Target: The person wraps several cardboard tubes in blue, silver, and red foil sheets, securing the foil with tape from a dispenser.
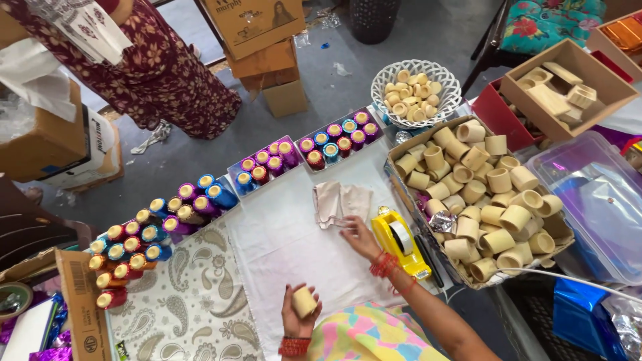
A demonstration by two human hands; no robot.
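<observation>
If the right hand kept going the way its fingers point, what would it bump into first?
The right hand points up-left at the folded cloth; its fingertips look almost on it already, so it would probably meet the cloth first.

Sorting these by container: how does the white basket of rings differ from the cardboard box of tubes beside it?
The white basket is round, with a lattice wall; the cardboard box is rectangular, with solid walls. The basket holds short, small rings; the box holds taller, larger tubes. The basket is the smaller and sits farther from the person. Both hold pale, cream-coloured hollow pieces piled loosely.
</observation>
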